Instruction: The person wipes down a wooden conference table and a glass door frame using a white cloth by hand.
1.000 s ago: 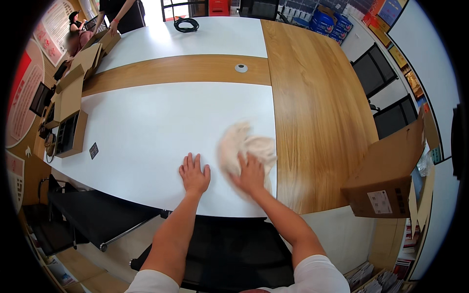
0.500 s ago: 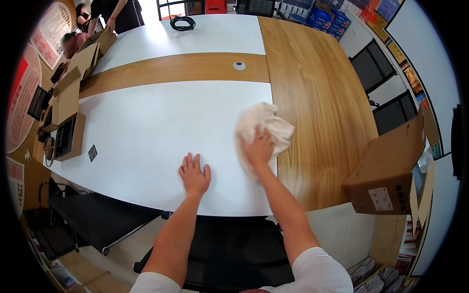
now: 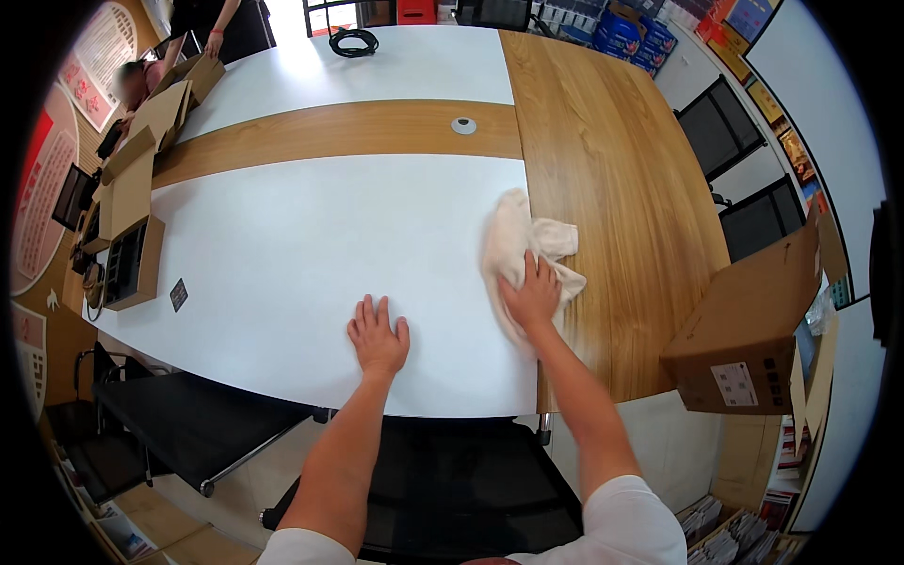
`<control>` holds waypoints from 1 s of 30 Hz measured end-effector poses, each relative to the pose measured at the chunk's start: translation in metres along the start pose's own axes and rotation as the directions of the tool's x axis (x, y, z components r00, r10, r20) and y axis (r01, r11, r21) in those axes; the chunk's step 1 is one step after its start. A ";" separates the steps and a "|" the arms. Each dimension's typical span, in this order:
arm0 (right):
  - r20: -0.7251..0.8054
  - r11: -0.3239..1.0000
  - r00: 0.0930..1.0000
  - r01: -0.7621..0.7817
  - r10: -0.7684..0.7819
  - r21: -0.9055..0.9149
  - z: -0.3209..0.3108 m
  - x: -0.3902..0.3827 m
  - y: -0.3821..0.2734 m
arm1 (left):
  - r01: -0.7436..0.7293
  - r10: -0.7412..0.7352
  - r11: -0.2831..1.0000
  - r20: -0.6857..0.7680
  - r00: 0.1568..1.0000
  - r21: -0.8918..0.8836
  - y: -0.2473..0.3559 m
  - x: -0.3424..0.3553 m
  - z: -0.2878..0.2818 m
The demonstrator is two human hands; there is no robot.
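Note:
My right hand presses a crumpled cream cloth against the tabletop. The cloth straddles the seam between the white panel and the wood-grain panel, and its folds bunch around the fingers. Flat on the white surface, left of the cloth, rests my left hand with its fingers apart and nothing in it. A small dark square sticker lies farther left on the white panel.
Opened cardboard boxes stand along the left edge. A large brown carton is at the right. A black cable coil and a round grey fitting sit farther back. Another person's hand touches a far-left box.
My right hand has slid the cloth to the right and slightly nearer me, farther onto the wood-grain panel. My left hand stays in nearly the same place.

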State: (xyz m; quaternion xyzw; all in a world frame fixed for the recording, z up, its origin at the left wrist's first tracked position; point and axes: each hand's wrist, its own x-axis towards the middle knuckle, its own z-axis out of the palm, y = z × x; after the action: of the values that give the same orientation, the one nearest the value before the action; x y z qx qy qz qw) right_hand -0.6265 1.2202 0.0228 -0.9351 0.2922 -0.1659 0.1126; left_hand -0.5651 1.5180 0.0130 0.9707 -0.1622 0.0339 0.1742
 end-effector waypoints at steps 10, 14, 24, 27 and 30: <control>0.183 0.836 0.824 0.489 -0.537 0.249 -0.007 -0.110 -0.076 | 0.000 -0.006 0.998 0.088 0.996 0.068 -0.006 0.002 -0.004; 0.161 0.823 0.814 0.518 -0.558 0.231 -0.032 -0.119 0.005 | 0.006 -0.006 1.000 0.049 0.999 -0.005 -0.002 0.000 0.000; -0.075 0.982 0.980 -0.186 0.184 -0.014 0.033 0.004 -0.061 | 0.006 -0.006 1.000 0.043 0.999 0.008 0.001 0.003 -0.003; 0.041 0.987 0.989 0.137 -0.141 0.088 0.032 -0.044 -0.102 | 0.005 -0.005 1.000 0.024 1.000 -0.014 -0.003 0.004 -0.001; 0.092 0.854 0.872 0.442 -0.481 0.274 0.004 -0.107 -0.101 | 0.017 -0.020 0.999 0.081 0.997 0.033 -0.005 0.003 -0.003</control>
State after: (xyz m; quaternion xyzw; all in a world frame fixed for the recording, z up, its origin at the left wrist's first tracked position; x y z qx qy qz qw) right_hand -0.6564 1.3638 0.0236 -0.9668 0.0264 -0.1486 0.2063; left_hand -0.5604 1.5228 0.0144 0.9753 -0.1597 -0.0046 0.1522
